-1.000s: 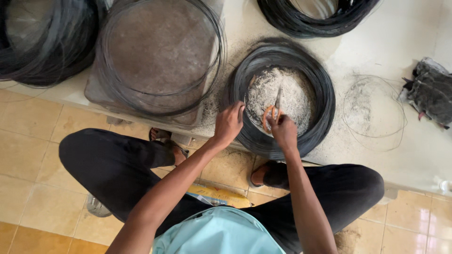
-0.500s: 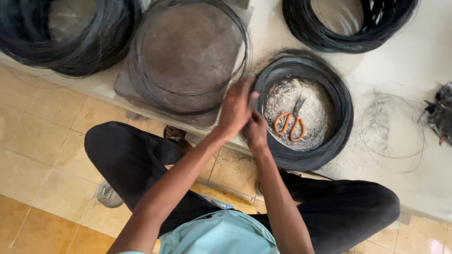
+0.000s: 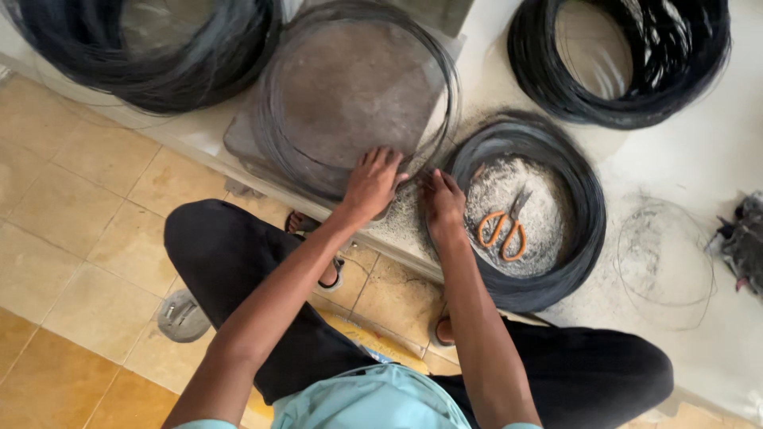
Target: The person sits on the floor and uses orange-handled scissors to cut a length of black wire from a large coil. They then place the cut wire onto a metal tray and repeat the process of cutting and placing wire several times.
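We see a thin wire coil [image 3: 358, 95] lying on the raised worktop [image 3: 675, 159], with a thick wire coil [image 3: 143, 48] to its left. To its right lies another wire coil [image 3: 548, 254], and scissors [image 3: 502, 226] lie inside that ring. Behind it sits a fourth coil [image 3: 620, 63]. Our left hand [image 3: 372, 184] rests on the thin coil's near edge; the right hand [image 3: 445, 208] lies just beside it, between the two coils.

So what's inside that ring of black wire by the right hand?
Orange-handled scissors lie inside the wire coil, on pale grey dust. The right hand rests on the coil's near edge, hiding what is under it.
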